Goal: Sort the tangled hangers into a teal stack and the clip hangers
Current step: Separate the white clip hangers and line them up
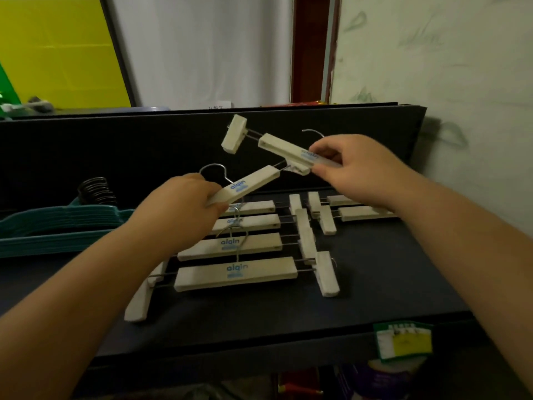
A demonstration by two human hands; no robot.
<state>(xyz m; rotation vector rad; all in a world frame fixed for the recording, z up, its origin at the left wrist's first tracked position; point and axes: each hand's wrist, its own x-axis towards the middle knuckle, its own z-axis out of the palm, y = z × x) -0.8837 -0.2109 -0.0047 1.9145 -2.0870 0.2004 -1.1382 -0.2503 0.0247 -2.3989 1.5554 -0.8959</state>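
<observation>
My left hand (184,202) grips the bar of a cream wooden clip hanger (251,181), raised above the dark table (375,284). My right hand (354,168) holds a second clip hanger (277,147) by its bar, tilted up to the left, its end clip (234,134) hanging free. The two held hangers meet at a clip between my hands. Below them several clip hangers (235,274) lie in a row on the table. A teal stack of hangers (57,223) with black hooks (96,190) lies at the left.
Two more clip hangers (357,210) lie at the right, under my right forearm. A dark upright panel (115,151) backs the table. A white wall (461,111) stands close on the right. A green and yellow card (403,340) hangs at the table's front edge.
</observation>
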